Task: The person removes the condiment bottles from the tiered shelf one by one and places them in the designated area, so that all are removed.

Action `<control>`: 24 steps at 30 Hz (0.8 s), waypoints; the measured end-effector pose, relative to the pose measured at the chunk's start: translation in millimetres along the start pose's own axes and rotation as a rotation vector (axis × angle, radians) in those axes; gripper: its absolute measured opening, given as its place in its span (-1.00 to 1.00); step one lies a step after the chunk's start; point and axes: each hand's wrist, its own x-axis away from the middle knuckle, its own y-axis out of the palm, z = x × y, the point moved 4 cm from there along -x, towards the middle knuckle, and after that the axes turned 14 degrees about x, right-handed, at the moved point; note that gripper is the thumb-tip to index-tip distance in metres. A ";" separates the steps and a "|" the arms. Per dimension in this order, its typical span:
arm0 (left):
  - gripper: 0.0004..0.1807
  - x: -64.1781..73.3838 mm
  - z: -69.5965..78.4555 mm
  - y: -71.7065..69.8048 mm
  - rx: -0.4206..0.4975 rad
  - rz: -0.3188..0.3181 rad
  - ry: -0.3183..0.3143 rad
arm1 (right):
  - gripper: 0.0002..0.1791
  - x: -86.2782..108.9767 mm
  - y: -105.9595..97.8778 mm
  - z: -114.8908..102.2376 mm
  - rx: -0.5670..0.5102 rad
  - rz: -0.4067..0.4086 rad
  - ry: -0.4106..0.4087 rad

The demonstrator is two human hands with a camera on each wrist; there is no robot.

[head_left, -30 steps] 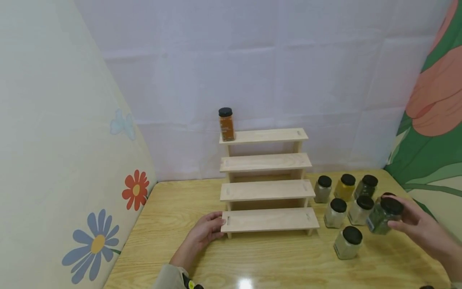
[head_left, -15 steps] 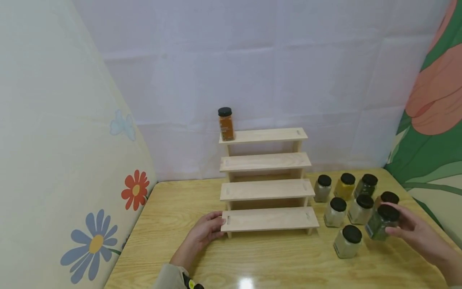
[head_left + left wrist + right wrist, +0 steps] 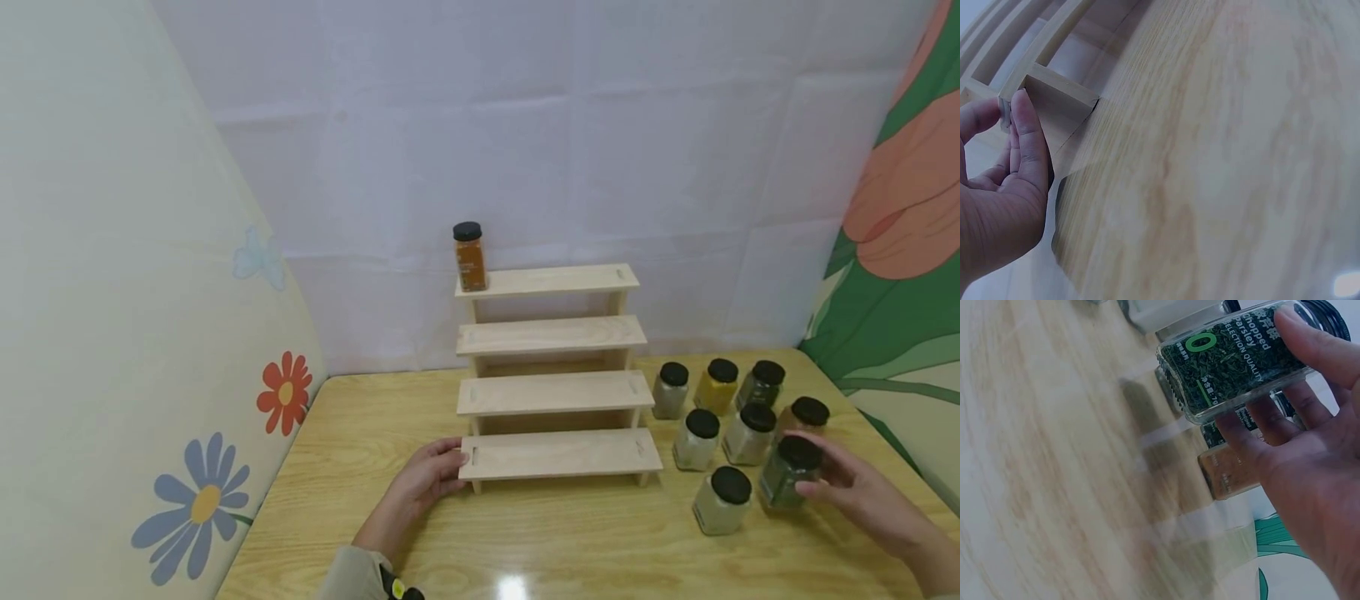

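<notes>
My right hand (image 3: pixel 862 496) holds a glass jar of chopped parsley (image 3: pixel 1235 359) with a black lid, thumb on one side and fingers on the other. In the right wrist view, its label shows and a shadow falls on the table beneath it. On the left, my left hand (image 3: pixel 426 485) grips the left end of the lowest board (image 3: pixel 558 456) of a four-step wooden rack (image 3: pixel 555 392). The left wrist view shows thumb and fingers pinching that board's end (image 3: pixel 1005 112). An orange-filled spice jar (image 3: pixel 471 262) stands upright at the top step's left end.
Right of the rack, several black-lidded jars stand on the wooden table (image 3: pixel 360 442). Among them are a yellow one (image 3: pixel 716 392), a pale one (image 3: pixel 722 504) close left of the parsley, and a reddish-brown one (image 3: pixel 1229 472) behind it. A white cloth (image 3: pixel 375 183) hangs behind.
My right hand has brought the parsley jar slightly left and nearer the front, uncovering more of the reddish-brown jar behind. My left hand keeps its place on the rack.
</notes>
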 end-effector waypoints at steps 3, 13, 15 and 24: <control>-0.43 0.9 -0.3 -0.5 0.001 -0.001 0.002 | -0.28 0.7 1.2 5.0 -0.012 0.000 0.002; -0.46 -0.2 -1.4 -0.9 -0.009 0.001 0.004 | -0.33 2.5 6.2 9.6 -0.024 -0.057 0.055; -0.46 -0.2 -1.2 -1.0 -0.008 0.000 0.004 | -0.32 2.7 6.4 11.0 -0.022 -0.064 0.063; -0.44 -0.3 -0.1 -1.2 -0.003 0.007 0.001 | -0.27 4.7 6.5 15.9 -0.106 -0.063 -0.010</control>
